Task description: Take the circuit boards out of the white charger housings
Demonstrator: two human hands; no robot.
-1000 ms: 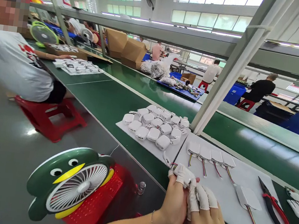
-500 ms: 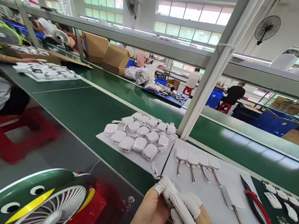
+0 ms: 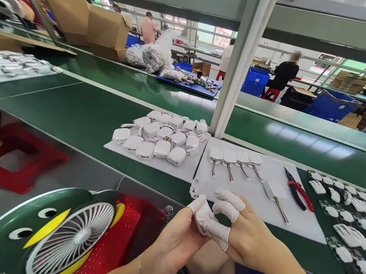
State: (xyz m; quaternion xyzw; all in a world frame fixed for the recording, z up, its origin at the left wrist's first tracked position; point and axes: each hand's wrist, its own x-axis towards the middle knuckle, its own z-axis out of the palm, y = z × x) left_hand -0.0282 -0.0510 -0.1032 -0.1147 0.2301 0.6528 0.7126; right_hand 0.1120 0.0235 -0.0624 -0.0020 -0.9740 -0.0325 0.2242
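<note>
My left hand point(image 3: 178, 239), with a white finger cot on the thumb, is closed around a white plastic casing point(image 3: 197, 188). An end of the casing with a small port shows beyond the thumb; the rest is hidden by fingers. My right hand point(image 3: 245, 230), several fingers in white cots, bends over the same piece from the right, its fingertips pressed near the left thumb. Beyond my hands, several white battery packs point(image 3: 236, 157) with coloured wires lie on a white foam sheet point(image 3: 244, 208), one pack point(image 3: 275, 190) nearer. Red-and-black pliers point(image 3: 298, 191) lie beside it.
Finished-looking white casings point(image 3: 162, 148) crowd another sheet to the left. Circuit boards point(image 3: 344, 254) and white shells point(image 3: 351, 235) lie at the right. A post point(image 3: 243, 64) rises behind the sheets. A penguin-shaped fan point(image 3: 55, 232) and a red stool point(image 3: 5, 154) stand left.
The view has tilted down and shifted right. My right hand's upper fingers have lifted and spread from the casing, and the casing's ported end now shows past my left thumb.
</note>
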